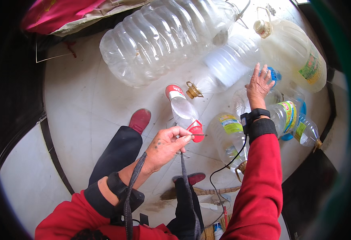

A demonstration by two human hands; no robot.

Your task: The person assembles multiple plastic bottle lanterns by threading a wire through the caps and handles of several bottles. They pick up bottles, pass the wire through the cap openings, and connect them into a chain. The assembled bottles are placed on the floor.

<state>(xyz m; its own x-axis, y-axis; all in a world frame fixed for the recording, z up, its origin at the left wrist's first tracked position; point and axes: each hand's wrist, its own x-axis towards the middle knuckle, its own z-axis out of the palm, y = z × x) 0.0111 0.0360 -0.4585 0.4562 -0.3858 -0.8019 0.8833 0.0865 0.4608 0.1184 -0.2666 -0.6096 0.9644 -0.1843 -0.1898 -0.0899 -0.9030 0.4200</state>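
While the left hand (pixel 165 146) is pinching a red-capped bottle (pixel 183 112) with curled fingers (pixel 181 138), the right hand (pixel 258 85) is reaching, fingers spread, toward a blue-capped bottle (pixel 272 76).

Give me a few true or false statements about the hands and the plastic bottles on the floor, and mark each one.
1. The left hand pinches a dark strap beside a red handle ring. True.
2. The right hand rests in the lap. False: it reaches out over the bottles, near a blue cap.
3. The largest clear jug stands upright. False: it lies on its side.
4. The small bottle has a red cap. True.
5. Both sleeves are red. True.
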